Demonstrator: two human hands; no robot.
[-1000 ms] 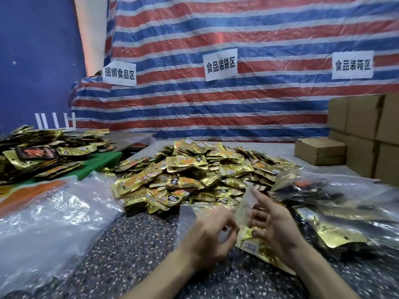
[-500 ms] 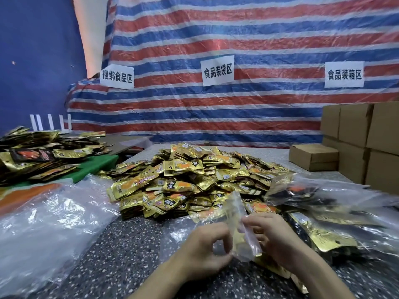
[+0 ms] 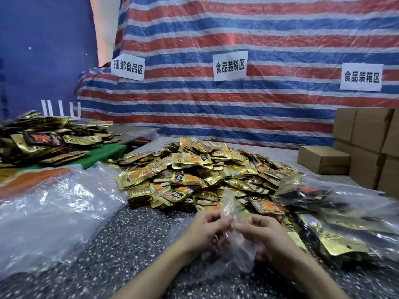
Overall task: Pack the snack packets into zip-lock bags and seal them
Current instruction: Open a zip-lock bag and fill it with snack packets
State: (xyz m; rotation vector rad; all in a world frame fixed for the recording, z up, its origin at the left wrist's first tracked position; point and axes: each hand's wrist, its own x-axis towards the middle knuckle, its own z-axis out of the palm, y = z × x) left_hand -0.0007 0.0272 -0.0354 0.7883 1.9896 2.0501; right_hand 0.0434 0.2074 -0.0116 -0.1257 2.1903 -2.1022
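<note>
A striped tarp point(image 3: 237, 29) closes off the back. In front of it the speckled tabletop point(image 3: 129, 244) carries a broad heap of gold snack packets point(image 3: 205, 169) across its middle. Crumpled clear plastic sheeting point(image 3: 54, 212) lies along the left edge, filled bags point(image 3: 334, 223) along the right edge, and cardboard boxes point(image 3: 367, 134) are stacked at the far right corner.

At the near edge, both hands meet on one clear zip-lock bag point(image 3: 238, 253). The left hand point(image 3: 207, 227) and right hand point(image 3: 263, 231) each pinch it, fingertips almost touching over the plastic. The bag's long axis runs up and away from the person — its upper end stands above the fingers, pointing at the heap, and its lower part sags between the palms. Whether a packet is already inside I cannot tell; the gold glint may be the heap seen through the film.

The heap's near fringe sits just beyond the fingertips, straight ahead, about equally close to either hand — so parting the upper end would probably come first, then a short reach forward.
</note>
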